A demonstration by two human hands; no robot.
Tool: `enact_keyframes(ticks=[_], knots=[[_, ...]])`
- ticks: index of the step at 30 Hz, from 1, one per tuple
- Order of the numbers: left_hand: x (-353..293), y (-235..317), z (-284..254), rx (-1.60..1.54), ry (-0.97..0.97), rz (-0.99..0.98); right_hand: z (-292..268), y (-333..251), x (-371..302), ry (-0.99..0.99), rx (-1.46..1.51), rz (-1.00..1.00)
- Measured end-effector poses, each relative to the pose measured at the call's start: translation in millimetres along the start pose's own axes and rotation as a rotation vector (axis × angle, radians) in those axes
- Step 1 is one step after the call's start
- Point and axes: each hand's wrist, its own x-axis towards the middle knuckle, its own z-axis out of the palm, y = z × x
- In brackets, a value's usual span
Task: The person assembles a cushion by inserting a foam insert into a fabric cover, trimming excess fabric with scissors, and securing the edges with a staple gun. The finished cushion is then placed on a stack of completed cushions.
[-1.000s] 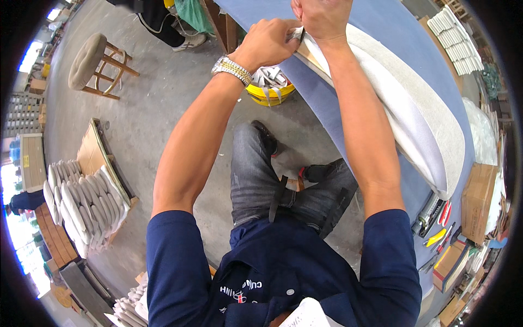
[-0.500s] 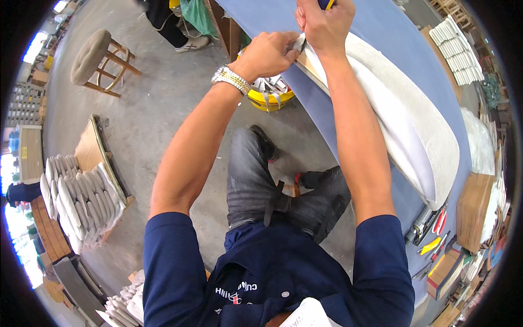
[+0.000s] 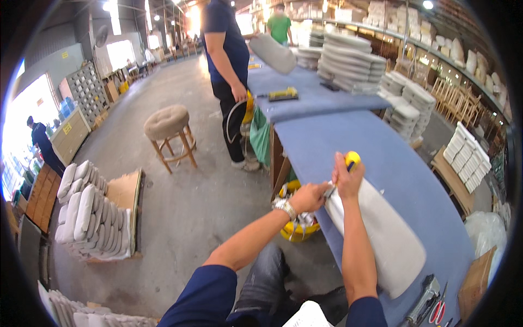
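A long pale-grey upholstered panel (image 3: 395, 248) lies along the blue-covered table (image 3: 338, 128). At its far left end, my left hand (image 3: 308, 198) is closed in a pinch on the fabric edge (image 3: 329, 191). My right hand (image 3: 347, 179) wraps round a hand tool with a yellow and dark-blue handle (image 3: 353, 157); the rounded yellow end sticks up above the fist. The tool's working end points down by my left fingertips and is mostly hidden, so its kind cannot be told.
A nail gun (image 3: 424, 303) and red-handled scissors (image 3: 438, 312) lie near the table's front right. Below its left edge stands a yellow bucket (image 3: 297, 234) of scraps. A co-worker (image 3: 226, 60) at the far table handles a grey pad (image 3: 272, 53). A stool (image 3: 166, 123) and stacked cushions (image 3: 90, 218) stand left.
The head view has tilted up, showing the far table and co-workers. Both hands remain at the panel's far end. The tool's yellow end now shows above my right fist.
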Motion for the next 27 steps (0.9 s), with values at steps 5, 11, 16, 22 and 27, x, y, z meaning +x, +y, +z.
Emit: enact_keyframes(ticks=[5,11,16,22,27], knots=[[-23,11,-11,0.110,-0.083,-0.104,-92,-128,-36,0.073,-0.079,-0.241],[-8,30,-31,-0.063,-0.069,0.078,-288,-262,-134,0.385,-1.366,0.164],[-27,49,-25,0.000,-0.086,0.386,-510,-269,-300,0.492,-1.862,0.278],[-82,65,-24,-0.129,-0.394,0.233,-524,-290,-371,0.429,-1.907,0.618],[-93,86,-79,-0.169,-0.259,0.127,-443,-265,-260,0.304,-1.625,0.343]])
